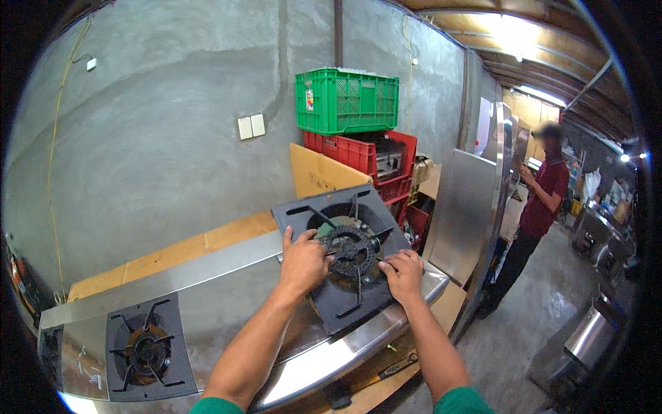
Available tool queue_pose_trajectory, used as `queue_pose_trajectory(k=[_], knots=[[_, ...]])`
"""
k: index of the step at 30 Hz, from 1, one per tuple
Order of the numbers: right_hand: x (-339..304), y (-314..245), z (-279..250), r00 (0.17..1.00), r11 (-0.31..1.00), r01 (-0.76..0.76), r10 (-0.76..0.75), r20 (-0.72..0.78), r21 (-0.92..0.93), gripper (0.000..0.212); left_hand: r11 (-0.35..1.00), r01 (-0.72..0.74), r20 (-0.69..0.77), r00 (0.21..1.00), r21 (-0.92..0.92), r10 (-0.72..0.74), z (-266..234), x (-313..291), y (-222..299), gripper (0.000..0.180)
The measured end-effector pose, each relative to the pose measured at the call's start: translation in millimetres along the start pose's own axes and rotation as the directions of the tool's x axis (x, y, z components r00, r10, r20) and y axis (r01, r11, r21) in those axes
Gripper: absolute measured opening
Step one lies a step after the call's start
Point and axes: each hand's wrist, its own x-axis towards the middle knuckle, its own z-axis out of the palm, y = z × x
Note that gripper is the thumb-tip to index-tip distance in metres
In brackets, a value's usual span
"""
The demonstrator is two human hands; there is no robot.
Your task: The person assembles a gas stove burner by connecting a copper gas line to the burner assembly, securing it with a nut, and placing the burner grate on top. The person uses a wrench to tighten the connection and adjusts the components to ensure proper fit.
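**Both hands at the loose-looking burner ring**

The black burner plate [378, 293] sits askew over the right end of your steel counter [227, 293], with the dark burner ring [347, 232] at its middle. Your left hand [303, 262] is at the ring's left side, thumb and forefinger drawn close together, other fingers spread over the plate. Your right hand [403, 274] is opposite, fingers and thumb narrowed near the ring's right side. Your fingers hide the contact points, so I cannot tell whether either hand grips the ring or a support bar.

Keep both hands level and press evenly; a one-sided push could rock the plate. Keep your right wrist clear of the plate's edge, and watch the front support bar [358, 293] for snags.
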Motion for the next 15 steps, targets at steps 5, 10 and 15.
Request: queue_pose_trajectory(k=[5, 10, 15], knots=[[0, -23, -14, 0.930, 0.991, 0.125, -0.098, -0.355, 0.055, 0.016, 0.967, -0.209, -0.213, 0.948, 0.147, 0.237, -75, -9, 33, 0.012], [5, -99, -79, 0.878, 0.966, 0.252, -0.203, -0.433, 0.059, 0.016, 0.964, -0.221, -0.404, 0.876, 0.151, 0.264, -161, -59, 45, 0.013], [6, -175, -136, 0.860, 0.892, 0.451, -0.428, -0.278, 0.021, 0.020, 0.973, -0.088, -0.488, 0.854, 0.211, 0.183, -234, -129, 44, 0.015]])
